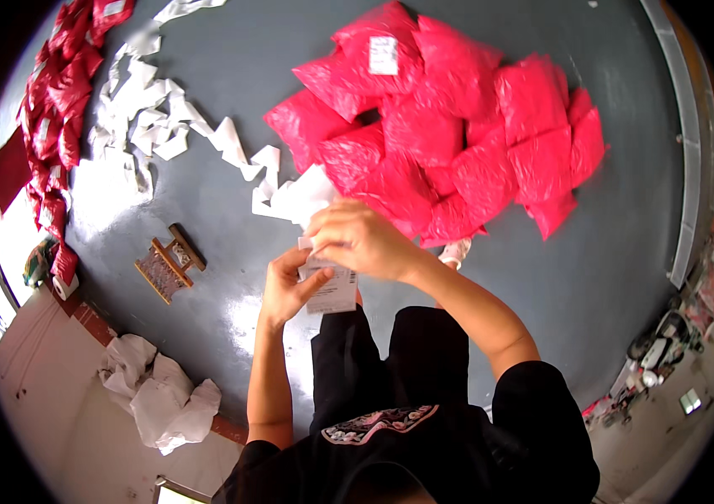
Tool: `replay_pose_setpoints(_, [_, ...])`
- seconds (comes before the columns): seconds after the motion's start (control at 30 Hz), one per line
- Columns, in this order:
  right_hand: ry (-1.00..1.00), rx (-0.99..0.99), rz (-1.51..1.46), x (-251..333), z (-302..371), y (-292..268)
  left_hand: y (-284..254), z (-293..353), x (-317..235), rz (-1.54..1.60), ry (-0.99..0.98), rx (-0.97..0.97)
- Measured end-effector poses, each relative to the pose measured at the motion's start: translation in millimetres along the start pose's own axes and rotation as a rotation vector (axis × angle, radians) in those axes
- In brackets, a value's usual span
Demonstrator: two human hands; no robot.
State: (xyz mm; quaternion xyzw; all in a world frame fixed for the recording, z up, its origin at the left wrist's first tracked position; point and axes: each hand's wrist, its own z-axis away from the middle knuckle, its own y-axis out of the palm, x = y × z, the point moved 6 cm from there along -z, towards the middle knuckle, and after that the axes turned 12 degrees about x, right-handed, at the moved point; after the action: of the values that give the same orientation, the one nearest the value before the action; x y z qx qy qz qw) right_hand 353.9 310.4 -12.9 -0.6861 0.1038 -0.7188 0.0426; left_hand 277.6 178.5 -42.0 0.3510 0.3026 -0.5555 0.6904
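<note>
My left hand [288, 288] is closed on a white printed label [337, 294], its thumb across the label's left side. Over the label's top end, my right hand [359, 239] is bent in a pinch; its fingertips meet the white paper close to the left hand. Exactly what the right fingers grip is partly hidden, but it looks like the same label. Just beyond my hands lies a white paper strip [302, 195], crumpled in folds. Past it, a heap of bright pink plastic mailing bags [424, 130] lies on the floor, one bearing a white label [383, 55].
The long strip [143, 118] trails over the grey floor [541, 294] to the far left. A small wooden stool [168, 267] stands at left. More red bags [59, 101] line the left side. White plastic sacks [159, 391] lie near left. A scooter [663, 340] is at right.
</note>
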Motion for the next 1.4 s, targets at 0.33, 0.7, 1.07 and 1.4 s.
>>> replay_pose_setpoints(0.33, [0.122, -0.113, 0.342, -57.2, 168.2, -5.7, 153.1, -48.0, 66.8, 0.233, -0.181, 0.053])
replay_pose_setpoints(0.7, [0.625, 0.093, -0.306, -128.8, 408.5, 18.3, 371.0, -38.0, 144.4, 0.245, -0.357, 0.307])
replay_pose_setpoints(1.07, [0.338, -1.278, 0.246, -142.2, 585.5, -251.8, 273.3, 10.9, 192.6, 0.375, -0.607, 0.217])
replay_pose_setpoints(1.4, [0.526, 0.08, 0.99, -431.7, 551.3, -234.3, 403.7, -92.7, 250.5, 0.635, -0.566, -0.008])
